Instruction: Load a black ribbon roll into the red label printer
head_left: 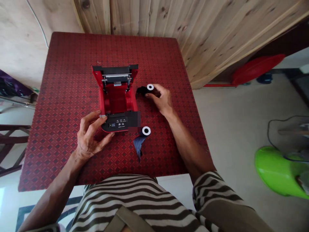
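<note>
A small red and black printer (118, 100) stands on the table with its lid (115, 71) raised, showing the red compartment inside. My left hand (89, 137) grips its front left corner, fingers on the black control panel (118, 123) and thumb low at the front edge. To the printer's right, my right hand (164, 99) is closed around a black ribbon roll (145, 91) with a white core, its loose end lying toward the printer. A second ribbon roll (143, 136), dark blue-black, lies near the printer's front right corner with a crumpled tail.
The table (72, 64) has a red patterned cover and meets a wooden plank wall (149, 19) at the back. A bright green tub (272, 170) and a red object (256, 71) are off to the right. A dark wooden chair (12, 140) is at the left.
</note>
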Demonstrator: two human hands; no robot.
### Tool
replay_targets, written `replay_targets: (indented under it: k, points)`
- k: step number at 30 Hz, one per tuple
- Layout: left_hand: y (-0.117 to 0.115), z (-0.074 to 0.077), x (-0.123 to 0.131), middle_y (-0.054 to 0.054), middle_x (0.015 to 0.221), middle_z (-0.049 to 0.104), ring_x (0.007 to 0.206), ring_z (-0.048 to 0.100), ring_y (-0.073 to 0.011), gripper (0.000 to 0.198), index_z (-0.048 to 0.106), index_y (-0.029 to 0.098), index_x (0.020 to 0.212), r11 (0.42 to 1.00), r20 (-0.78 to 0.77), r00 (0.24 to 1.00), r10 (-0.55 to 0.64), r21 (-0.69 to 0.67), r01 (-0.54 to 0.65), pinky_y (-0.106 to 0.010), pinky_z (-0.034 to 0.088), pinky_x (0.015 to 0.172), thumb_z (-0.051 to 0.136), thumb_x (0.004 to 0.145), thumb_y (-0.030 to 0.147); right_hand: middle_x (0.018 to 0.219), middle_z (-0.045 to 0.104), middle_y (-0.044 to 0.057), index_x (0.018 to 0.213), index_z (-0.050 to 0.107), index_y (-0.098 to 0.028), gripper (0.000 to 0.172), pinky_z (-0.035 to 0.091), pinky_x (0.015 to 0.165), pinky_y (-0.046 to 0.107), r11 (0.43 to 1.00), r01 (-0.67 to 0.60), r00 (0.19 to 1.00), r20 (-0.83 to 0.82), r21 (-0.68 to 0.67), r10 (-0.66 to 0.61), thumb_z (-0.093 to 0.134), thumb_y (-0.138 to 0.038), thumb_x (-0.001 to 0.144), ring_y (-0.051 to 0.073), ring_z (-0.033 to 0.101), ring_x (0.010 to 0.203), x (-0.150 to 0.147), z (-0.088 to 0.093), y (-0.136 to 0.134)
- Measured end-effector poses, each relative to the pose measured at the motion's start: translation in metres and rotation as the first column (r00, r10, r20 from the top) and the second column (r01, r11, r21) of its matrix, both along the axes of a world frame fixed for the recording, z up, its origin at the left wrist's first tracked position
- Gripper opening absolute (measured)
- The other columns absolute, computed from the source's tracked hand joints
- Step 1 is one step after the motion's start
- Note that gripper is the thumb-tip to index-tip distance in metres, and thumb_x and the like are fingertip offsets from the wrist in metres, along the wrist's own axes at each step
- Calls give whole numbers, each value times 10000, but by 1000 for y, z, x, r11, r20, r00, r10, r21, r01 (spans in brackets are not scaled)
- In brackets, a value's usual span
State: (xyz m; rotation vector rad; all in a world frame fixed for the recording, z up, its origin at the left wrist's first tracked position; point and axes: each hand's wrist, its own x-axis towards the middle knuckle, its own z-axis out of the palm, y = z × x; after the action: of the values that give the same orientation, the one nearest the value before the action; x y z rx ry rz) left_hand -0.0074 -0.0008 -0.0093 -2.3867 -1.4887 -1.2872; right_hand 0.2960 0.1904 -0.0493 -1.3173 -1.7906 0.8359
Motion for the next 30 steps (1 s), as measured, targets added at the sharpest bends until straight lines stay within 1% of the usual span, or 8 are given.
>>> replay_targets:
  k: [4, 8, 12, 14, 19, 22, 27, 30]
  points:
    - [-2, 0, 1, -133, 1424, 612, 1254, 683, -275, 699, 531, 268, 1493, 1000, -4, 1000, 19, -18, -19, -450, 653, 1030, 856, 882, 364, 1119, 798, 46, 1101, 752, -267, 425, 560, 1063, 541, 1000, 3, 986, -166, -6, -4, 781, -571, 805, 290, 730, 1084, 9, 33, -20]
    - [-4, 1, 5, -133, 1416, 617, 1219, 694, -267, 673, 536, 267, 1481, 999, -2, 1000, 27, -37, -27, -446, 659, 1021, 843, 894, 384, 1202, 776, 3, 1206, 778, -401, 438, 581, 1035, 510, 975, -219, 888, -404, 45, 218, 825, -573, 806, 289, 723, 1132, 33, 109, -60]
    - [-5, 1, 6, -137, 1402, 622, 1225, 691, -272, 664, 539, 262, 1482, 999, 11, 999, 34, -42, -33, -440, 659, 1018, 834, 898, 378, 1119, 796, 10, 1268, 777, -433, 409, 611, 889, 463, 852, -523, 843, -132, 28, 522, 752, -614, 902, 274, 753, 956, 20, 171, -87]
    - [-5, 0, 6, -133, 1407, 619, 1234, 688, -272, 661, 530, 270, 1487, 998, 10, 999, 36, -53, -35, -442, 662, 1017, 823, 907, 392, 1198, 782, 18, 1347, 727, -365, 389, 608, 959, 446, 795, -599, 788, 103, -99, 607, 723, -444, 965, 262, 749, 1022, -8, 176, -88]
    - [-7, -2, 4, -135, 1416, 606, 1241, 691, -260, 665, 499, 279, 1503, 997, 0, 1000, 31, -72, -31, -433, 669, 1020, 806, 925, 401, 1213, 765, 65, 1248, 671, -223, 284, 562, 1041, 444, 755, -654, 682, 395, -47, 615, 623, -184, 971, 266, 720, 1131, -71, 155, -70]
    - [-8, -3, 4, -132, 1404, 610, 1242, 695, -255, 667, 502, 288, 1506, 997, 11, 999, 36, -74, -35, -405, 679, 999, 807, 926, 409, 1155, 776, 43, 1219, 681, -245, 215, 579, 977, 402, 695, -714, 652, 281, -87, 705, 632, -248, 1009, 240, 737, 1061, -66, 168, -74]
    - [-10, -5, 4, -161, 1431, 603, 1252, 693, -266, 668, 509, 245, 1517, 995, 27, 1000, 8, -102, -5, -405, 674, 1013, 796, 935, 401, 964, 800, 17, 1209, 725, -333, 226, 611, 742, 347, 585, -803, 595, -225, -114, 772, 583, -452, 1079, 206, 764, 842, -28, 212, -103]
    - [-11, -6, 4, -151, 1439, 609, 1235, 695, -271, 701, 486, 277, 1541, 993, 24, 999, 22, -116, -19, -439, 670, 1025, 802, 928, 403, 994, 819, 8, 1217, 732, -326, 188, 617, 799, 345, 495, -848, 524, -158, -189, 837, 634, -361, 1061, 206, 783, 867, -29, 206, -101]
